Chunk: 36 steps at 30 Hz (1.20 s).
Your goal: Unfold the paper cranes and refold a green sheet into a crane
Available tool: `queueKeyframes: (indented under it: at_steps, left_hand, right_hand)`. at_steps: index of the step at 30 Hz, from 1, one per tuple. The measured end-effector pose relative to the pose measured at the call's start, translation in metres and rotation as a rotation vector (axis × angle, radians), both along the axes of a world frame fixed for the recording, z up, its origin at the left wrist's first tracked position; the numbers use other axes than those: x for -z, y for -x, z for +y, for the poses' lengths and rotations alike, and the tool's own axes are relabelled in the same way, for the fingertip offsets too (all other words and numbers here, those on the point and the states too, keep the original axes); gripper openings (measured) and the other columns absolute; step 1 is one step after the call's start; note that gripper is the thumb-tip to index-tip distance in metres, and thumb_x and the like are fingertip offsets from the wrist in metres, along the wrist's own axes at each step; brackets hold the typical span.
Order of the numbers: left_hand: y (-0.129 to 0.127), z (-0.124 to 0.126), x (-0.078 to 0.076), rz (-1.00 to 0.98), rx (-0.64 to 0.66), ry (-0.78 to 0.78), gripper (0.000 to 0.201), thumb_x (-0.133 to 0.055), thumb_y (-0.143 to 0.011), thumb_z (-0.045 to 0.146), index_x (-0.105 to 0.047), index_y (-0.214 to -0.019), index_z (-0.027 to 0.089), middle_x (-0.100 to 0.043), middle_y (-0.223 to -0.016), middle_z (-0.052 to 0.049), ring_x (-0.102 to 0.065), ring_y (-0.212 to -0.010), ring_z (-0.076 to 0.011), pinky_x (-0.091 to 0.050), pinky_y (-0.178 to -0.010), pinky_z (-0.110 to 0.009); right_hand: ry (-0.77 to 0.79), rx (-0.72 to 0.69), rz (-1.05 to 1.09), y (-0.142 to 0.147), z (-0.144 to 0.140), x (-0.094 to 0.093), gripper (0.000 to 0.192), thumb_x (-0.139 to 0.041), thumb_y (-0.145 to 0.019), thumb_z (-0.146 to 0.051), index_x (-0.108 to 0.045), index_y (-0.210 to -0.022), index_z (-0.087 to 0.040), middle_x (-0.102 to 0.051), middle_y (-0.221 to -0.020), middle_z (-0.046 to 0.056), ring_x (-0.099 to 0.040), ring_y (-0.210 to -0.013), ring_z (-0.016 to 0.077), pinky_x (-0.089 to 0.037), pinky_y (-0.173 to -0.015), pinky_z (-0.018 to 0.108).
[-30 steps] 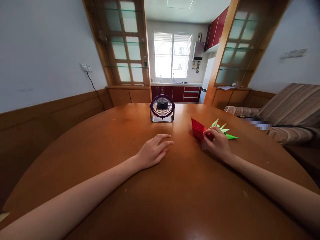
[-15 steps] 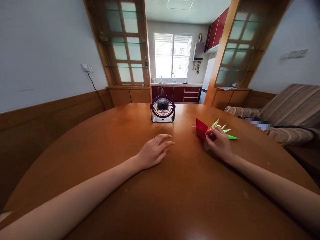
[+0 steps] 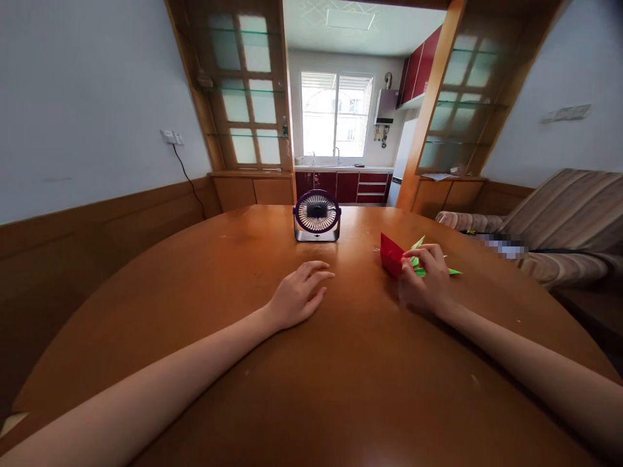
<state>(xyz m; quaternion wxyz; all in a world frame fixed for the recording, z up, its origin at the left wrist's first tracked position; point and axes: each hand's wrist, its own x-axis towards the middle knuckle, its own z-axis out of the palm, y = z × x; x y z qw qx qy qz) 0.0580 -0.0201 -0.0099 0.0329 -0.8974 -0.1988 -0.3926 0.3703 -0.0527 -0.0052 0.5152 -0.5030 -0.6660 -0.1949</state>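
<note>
My right hand [image 3: 428, 279] is closed at the fingertips on the right end of a red folded paper boat [image 3: 390, 254], which sits on the wooden table. Its thumb and forefinger meet at the paper's edge and hide that end. Just behind this hand lies green folded paper [image 3: 453, 272] with several pointed tips; the hand covers much of it, so its full shape is hidden. My left hand [image 3: 299, 295] rests on the table left of the boat, fingers loosely apart and holding nothing. Beyond it, near the far edge, stands a small purple-rimmed desk fan [image 3: 317, 214].
The large rounded wooden table [image 3: 311, 383] fills the foreground. A striped armchair [image 3: 569, 220] stands at the right, past the table's edge. On the left wall a black cord hangs from a socket [image 3: 171, 137]. A kitchen with a window [image 3: 335, 117] lies behind.
My right fingers have shifted slightly at the boat's end, and green paper now shows between thumb and forefinger where red showed before. My left hand has barely moved. The view has tilted up slightly.
</note>
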Motion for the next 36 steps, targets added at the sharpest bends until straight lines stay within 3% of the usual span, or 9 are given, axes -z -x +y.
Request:
queueKeyframes:
  at_steps: [7, 13, 17, 20, 22, 24, 27, 32, 36]
  left_hand:
    - [0.002, 0.017, 0.001, -0.376, -0.135, 0.24, 0.021, -0.048, -0.09, 0.018, -0.056, -0.109, 0.021, -0.054, -0.111, -0.007, -0.057, -0.1, -0.0177, -0.052, -0.08, -0.031]
    - [0.005, 0.024, 0.001, -0.493, -0.361, 0.304, 0.019, -0.042, -0.089, 0.017, -0.054, -0.103, 0.018, -0.053, -0.107, -0.009, -0.058, -0.091, -0.0183, -0.052, -0.075, -0.032]
    - [0.01, 0.007, 0.005, -0.345, -0.359, 0.311, 0.019, -0.045, -0.084, 0.015, -0.059, -0.097, 0.017, -0.058, -0.101, -0.009, -0.059, -0.094, -0.0213, -0.05, -0.081, -0.036]
    - [0.019, -0.017, 0.009, -0.118, -0.264, 0.317, 0.012, -0.058, -0.078, 0.017, -0.066, -0.086, 0.02, -0.064, -0.092, -0.005, -0.062, -0.089, -0.0216, -0.05, -0.083, -0.036]
    - [0.027, -0.032, 0.011, 0.015, -0.203, 0.311, 0.017, -0.058, -0.08, 0.021, -0.07, -0.094, 0.022, -0.068, -0.096, -0.004, -0.063, -0.092, -0.0214, -0.049, -0.086, -0.036]
    - [0.035, -0.044, 0.01, 0.215, -0.19, 0.261, 0.029, -0.048, -0.089, 0.023, -0.066, -0.112, 0.022, -0.065, -0.116, -0.008, -0.06, -0.107, -0.0233, -0.046, -0.095, -0.039]
    - [0.045, -0.051, 0.004, 0.359, -0.147, 0.251, 0.038, -0.046, -0.093, 0.03, -0.058, -0.129, 0.021, -0.057, -0.133, -0.011, -0.054, -0.122, -0.0261, -0.043, -0.102, -0.042]
    - [0.053, -0.048, -0.005, 0.462, -0.127, 0.303, 0.044, -0.044, -0.096, 0.039, -0.051, -0.136, 0.024, -0.051, -0.142, -0.011, -0.049, -0.129, -0.0285, -0.039, -0.106, -0.045]
    - [0.051, -0.051, -0.006, 0.465, -0.154, 0.26, 0.042, -0.044, -0.096, 0.037, -0.054, -0.134, 0.023, -0.053, -0.139, -0.012, -0.051, -0.126, -0.0296, -0.041, -0.104, -0.046]
  right_hand:
    - [-0.103, -0.2, -0.215, 0.033, -0.011, -0.003, 0.013, -0.053, -0.086, -0.016, -0.057, -0.097, -0.021, -0.053, -0.094, 0.008, -0.056, -0.085, 0.0215, -0.049, -0.072, 0.035]
    - [0.002, -0.41, -0.296, 0.094, -0.014, -0.01, 0.014, -0.05, -0.086, -0.013, -0.058, -0.095, -0.021, -0.059, -0.095, 0.009, -0.058, -0.088, 0.0212, -0.05, -0.076, 0.034]
    - [0.178, -0.46, -0.269, 0.12, -0.008, -0.008, 0.017, -0.049, -0.085, -0.012, -0.061, -0.096, -0.019, -0.059, -0.106, 0.01, -0.059, -0.097, 0.0214, -0.049, -0.086, 0.037]
    - [0.369, -0.537, -0.407, 0.125, -0.007, 0.002, 0.02, -0.055, -0.085, -0.017, -0.064, -0.103, -0.017, -0.06, -0.115, 0.012, -0.058, -0.107, 0.0239, -0.048, -0.093, 0.04]
    - [0.465, -0.579, -0.48, 0.124, -0.009, 0.009, 0.027, -0.051, -0.09, -0.02, -0.063, -0.113, -0.017, -0.063, -0.116, 0.012, -0.058, -0.11, 0.0244, -0.046, -0.097, 0.042]
    - [0.485, -0.584, -0.487, 0.122, -0.012, 0.013, 0.03, -0.048, -0.092, -0.02, -0.062, -0.118, -0.016, -0.064, -0.119, 0.013, -0.058, -0.113, 0.0243, -0.045, -0.099, 0.043]
    - [0.473, -0.562, -0.492, 0.121, -0.015, 0.014, 0.032, -0.048, -0.091, -0.02, -0.062, -0.12, -0.015, -0.063, -0.122, 0.015, -0.058, -0.114, 0.0254, -0.045, -0.099, 0.044]
    - [0.461, -0.543, -0.507, 0.123, -0.016, 0.014, 0.033, -0.048, -0.091, -0.019, -0.061, -0.121, -0.015, -0.064, -0.122, 0.014, -0.06, -0.112, 0.0254, -0.048, -0.097, 0.043]
    - [0.406, -0.509, -0.565, 0.124, -0.018, 0.012, 0.029, -0.048, -0.092, -0.02, -0.062, -0.117, -0.015, -0.066, -0.115, 0.012, -0.063, -0.104, 0.0235, -0.051, -0.091, 0.04]
